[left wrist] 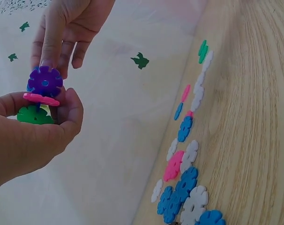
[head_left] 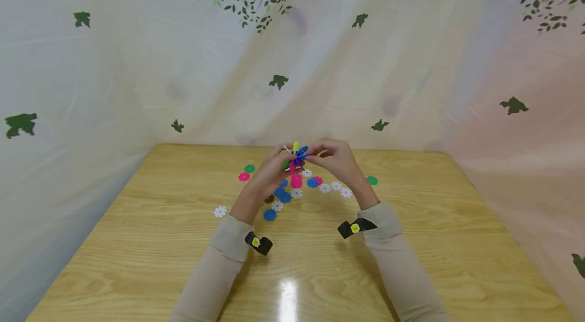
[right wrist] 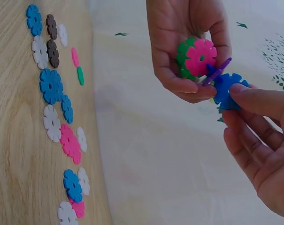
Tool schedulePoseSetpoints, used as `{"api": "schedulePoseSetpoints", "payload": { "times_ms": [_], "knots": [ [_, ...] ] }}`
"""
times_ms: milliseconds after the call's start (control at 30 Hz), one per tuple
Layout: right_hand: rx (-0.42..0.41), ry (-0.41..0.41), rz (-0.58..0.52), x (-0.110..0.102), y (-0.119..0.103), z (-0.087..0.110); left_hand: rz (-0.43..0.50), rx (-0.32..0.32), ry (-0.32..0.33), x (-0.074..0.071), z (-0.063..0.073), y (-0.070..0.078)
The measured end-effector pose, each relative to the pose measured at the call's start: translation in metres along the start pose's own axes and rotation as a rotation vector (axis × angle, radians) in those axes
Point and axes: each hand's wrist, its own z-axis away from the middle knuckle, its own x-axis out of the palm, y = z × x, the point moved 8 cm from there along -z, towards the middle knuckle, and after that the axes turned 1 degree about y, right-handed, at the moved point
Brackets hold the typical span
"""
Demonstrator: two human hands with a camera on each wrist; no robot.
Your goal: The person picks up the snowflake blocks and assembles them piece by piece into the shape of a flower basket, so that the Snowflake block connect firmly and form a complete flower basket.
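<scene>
Above the far half of the table, both hands meet at a cluster of interlocking plastic discs (head_left: 299,156). My left hand (head_left: 272,168) grips the cluster's left side, where a green disc (left wrist: 34,115) and a pink disc (right wrist: 201,57) lie against the fingers. A purple disc (left wrist: 45,82) stands out of the cluster, edge-on in the right wrist view. My right hand (head_left: 335,159) pinches a blue disc (right wrist: 229,91) between thumb and fingers at the cluster's right side. A yellow disc (head_left: 296,147) sticks up at the top in the head view.
Loose notched discs lie on the wooden table (head_left: 301,261) below the hands, among them blue (head_left: 270,215), white (head_left: 220,211), pink (head_left: 244,176) and green (head_left: 372,180) ones. Brown discs (right wrist: 52,53) lie among them. A cloth backdrop (head_left: 219,83) hangs behind the table.
</scene>
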Motion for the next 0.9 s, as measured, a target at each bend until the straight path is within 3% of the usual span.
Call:
{"api": "schedulePoseSetpoints", "payload": {
  "times_ms": [167,333,500,700,900],
  "knots": [
    [-0.07,0.084,-0.014,-0.002,-0.007,0.001,0.036,-0.005,-0.02,0.003,0.001,0.001],
    [-0.187,0.148,-0.008,-0.004,-0.033,0.007,0.067,-0.006,-0.03,0.003,0.0,0.003],
    [-0.241,0.185,-0.003,-0.006,-0.051,0.013,0.07,0.003,-0.037,0.004,0.002,0.003],
    [-0.24,0.187,-0.03,-0.003,-0.052,0.015,0.044,0.02,-0.061,0.005,0.003,0.004],
    [-0.24,0.15,-0.053,0.002,-0.037,0.011,-0.002,0.047,-0.097,0.005,0.004,0.006]
  ]
}}
